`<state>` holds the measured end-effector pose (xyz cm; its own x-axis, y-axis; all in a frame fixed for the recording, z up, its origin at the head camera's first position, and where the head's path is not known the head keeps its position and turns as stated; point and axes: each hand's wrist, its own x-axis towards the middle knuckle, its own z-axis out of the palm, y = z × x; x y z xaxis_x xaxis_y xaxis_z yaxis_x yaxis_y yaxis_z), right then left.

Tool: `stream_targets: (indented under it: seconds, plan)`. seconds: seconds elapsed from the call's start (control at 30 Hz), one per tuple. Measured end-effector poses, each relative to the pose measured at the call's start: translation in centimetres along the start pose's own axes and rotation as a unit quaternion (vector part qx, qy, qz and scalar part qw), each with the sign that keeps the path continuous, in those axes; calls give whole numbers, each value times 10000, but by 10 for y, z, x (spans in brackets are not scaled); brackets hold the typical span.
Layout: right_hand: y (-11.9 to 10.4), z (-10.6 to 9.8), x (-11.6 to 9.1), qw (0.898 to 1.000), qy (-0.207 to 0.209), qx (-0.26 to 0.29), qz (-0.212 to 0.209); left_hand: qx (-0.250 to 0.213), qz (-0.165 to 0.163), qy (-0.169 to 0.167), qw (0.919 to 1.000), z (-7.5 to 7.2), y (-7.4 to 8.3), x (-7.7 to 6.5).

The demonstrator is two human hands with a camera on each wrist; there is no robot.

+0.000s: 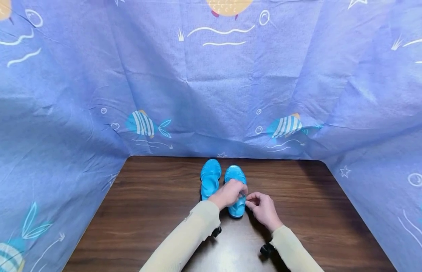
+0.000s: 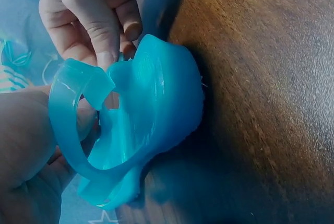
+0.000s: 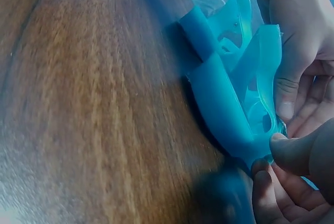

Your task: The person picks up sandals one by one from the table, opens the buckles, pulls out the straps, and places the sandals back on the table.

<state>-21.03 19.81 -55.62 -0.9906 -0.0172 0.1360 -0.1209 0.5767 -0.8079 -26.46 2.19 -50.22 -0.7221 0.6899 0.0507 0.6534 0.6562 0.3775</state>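
Observation:
Two glossy blue jelly sandals stand side by side, toes pointing away. Over the right sandal [image 1: 237, 209] my left hand [image 1: 231, 192] reaches from the left, its thumb and curled fingers holding the ankle strap [image 3: 269, 72] near the small buckle. On the sandal's right side my right hand [image 1: 263, 209] pinches the strap's side between thumb and fingertips, close to the left thumb. The strap's loop [image 2: 65, 125] stands up above the heel in the left wrist view. Fingers partly cover the buckle. The left sandal [image 1: 209, 179] rests beside it, untouched, its heel partly behind my left wrist.
Both sandals are on a dark brown wood-grain table [image 1: 156, 211], near its far edge. A blue cloth [image 1: 211, 94] printed with fish hangs behind the table and along both sides. Black wrist cameras [image 1: 266, 250] sit under the cream sleeves.

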Motion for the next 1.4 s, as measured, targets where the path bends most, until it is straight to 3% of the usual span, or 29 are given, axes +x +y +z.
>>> stream_targets:
  seconds: [0.33,0.6,0.77,1.0,1.4]
  plan:
    - [-3,4,0,9996,33,-228,-171,221,263,-214,9992,5,-2,-3]
    - [-3,7,0,9986,208,-451,-206,417,577,-111,9974,10,1,-5]
    - [-2,5,0,9992,164,-334,-125,592,429,-232,9971,12,2,-4]
    - [5,3,-3,9988,-247,327,281,662,340,-469,9961,7,1,-1]
    - [4,1,-3,9987,-130,468,166,816,170,-659,9943,-1,5,2]
